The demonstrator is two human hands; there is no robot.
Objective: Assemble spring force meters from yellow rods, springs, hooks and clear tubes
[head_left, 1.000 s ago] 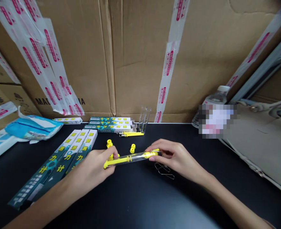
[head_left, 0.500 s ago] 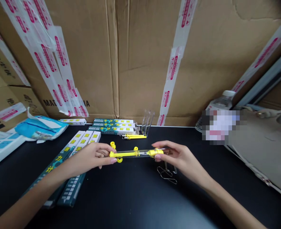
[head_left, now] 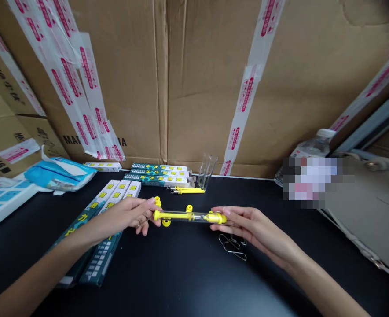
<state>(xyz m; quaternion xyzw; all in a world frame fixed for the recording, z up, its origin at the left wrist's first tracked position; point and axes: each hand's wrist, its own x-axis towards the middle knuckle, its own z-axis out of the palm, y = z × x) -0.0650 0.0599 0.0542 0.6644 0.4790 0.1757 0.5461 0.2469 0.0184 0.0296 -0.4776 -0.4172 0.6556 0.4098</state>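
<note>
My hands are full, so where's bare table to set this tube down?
The black table is bare in front of you, between your forearms, and right of the wire hooks up to the beige bag. Crowded: boxes by your left hand, yellow caps around the tube.

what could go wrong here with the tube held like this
The tube is pinched only at its ends by the left hand and right hand; a slip might drop it. Small yellow caps lie loose beside it and may get knocked away. Wire hooks lie by the right hand and might snag.
</note>
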